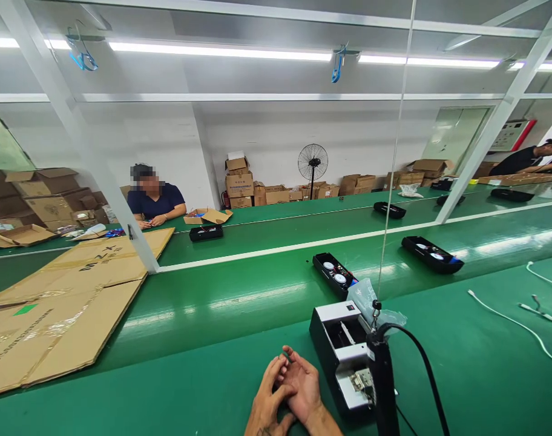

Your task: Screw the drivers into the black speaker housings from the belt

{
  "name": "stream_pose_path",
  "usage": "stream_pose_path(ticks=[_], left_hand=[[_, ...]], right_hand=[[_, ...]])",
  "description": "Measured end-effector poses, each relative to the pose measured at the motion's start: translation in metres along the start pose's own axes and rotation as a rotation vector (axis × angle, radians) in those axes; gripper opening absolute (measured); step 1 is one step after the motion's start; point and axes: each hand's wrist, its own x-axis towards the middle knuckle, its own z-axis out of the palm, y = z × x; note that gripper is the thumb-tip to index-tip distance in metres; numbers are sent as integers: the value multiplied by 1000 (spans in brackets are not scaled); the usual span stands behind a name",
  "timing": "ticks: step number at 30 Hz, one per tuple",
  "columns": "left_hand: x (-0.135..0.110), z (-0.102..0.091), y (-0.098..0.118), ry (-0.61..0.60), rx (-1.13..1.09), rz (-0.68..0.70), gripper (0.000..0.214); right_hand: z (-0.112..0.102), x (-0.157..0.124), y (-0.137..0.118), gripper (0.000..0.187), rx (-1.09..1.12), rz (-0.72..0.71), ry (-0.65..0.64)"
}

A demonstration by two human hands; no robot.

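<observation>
The left hand (267,396) bends its fingers over the loosely open right hand (304,387) (can't tell if they pinch anything), near the black-and-white box (348,352) on the green surface (189,387), which the hanging black tool (384,381) could bump if its cord (431,376) gets tugged.

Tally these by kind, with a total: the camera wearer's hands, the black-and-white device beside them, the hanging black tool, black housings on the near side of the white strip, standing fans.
Wearer's hands: 2
Black-and-white device: 1
Hanging black tool: 1
Near-side black housings: 2
Standing fan: 1
Total: 7
</observation>
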Motion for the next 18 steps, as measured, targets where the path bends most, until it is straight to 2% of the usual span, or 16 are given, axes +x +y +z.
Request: stream_pose_path(ticks=[8, 15, 18], left_hand=[[-3, 3, -4, 20, 11, -36, 21], [1, -4, 0, 25, -38, 18, 24], [2, -4, 0, 11, -47, 20, 34]], right_hand=[[7, -2, 0, 25, 96, 50, 46], [10, -4, -1, 24, 94, 64, 26], [9, -4, 0, 25, 75, 51, 24]])
